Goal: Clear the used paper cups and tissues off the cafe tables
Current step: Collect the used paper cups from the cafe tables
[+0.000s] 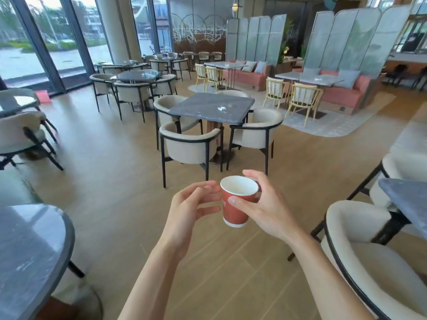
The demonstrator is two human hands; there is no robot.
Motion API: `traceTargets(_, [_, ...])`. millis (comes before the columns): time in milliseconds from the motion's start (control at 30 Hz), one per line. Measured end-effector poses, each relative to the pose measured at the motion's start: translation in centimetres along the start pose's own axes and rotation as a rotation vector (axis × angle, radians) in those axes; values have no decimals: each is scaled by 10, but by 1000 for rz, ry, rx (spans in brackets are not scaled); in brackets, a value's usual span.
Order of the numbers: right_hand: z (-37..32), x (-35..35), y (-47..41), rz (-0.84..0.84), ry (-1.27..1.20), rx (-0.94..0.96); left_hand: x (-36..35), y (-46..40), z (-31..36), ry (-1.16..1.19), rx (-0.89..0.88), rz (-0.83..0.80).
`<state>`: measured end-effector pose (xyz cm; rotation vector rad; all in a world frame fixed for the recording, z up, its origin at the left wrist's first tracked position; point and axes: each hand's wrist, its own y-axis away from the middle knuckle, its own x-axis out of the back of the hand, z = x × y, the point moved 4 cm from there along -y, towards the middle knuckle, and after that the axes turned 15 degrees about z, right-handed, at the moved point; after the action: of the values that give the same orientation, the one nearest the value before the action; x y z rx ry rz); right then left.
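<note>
A red paper cup [234,212] with a white rim and white inside is held upright in mid-air over the wooden floor. My right hand [261,207] grips it, thumb on the near wall and fingers round the far side. My left hand [191,209] is beside the cup with its fingers relaxed, fingertips touching the cup's left wall near the rim. Ahead stands a square grey table [196,109] with a crumpled white tissue [222,108] lying on it, well beyond both hands.
Beige armchairs [189,146] ring the square table. A round grey table [30,250] is at the near left, another grey table [406,202] and armchair [369,262] at the near right. More tables, pink sofas and folding screens stand farther back. Wooden floor lies open ahead.
</note>
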<state>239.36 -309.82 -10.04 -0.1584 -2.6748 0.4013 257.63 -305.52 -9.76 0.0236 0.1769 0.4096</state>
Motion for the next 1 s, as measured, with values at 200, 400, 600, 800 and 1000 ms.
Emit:
traceTargets(200, [10, -60, -138, -47, -5, 0, -11, -145, 15, 2, 14, 64])
traceTargets(400, [15, -116, -250, -78, -68, 19, -8, -257, 30, -32, 5, 154])
traceTargets(600, [42, -189, -349, -153, -127, 46, -2, -359, 13, -32, 29, 255])
traceTargets(800, [60, -279, -468, -231, -226, 34, 8, -486, 8, 3, 29, 437])
traceTargets(1000, [43, -372, -591, -375, -288, 28, 26, -605, 35, 43, -34, 616])
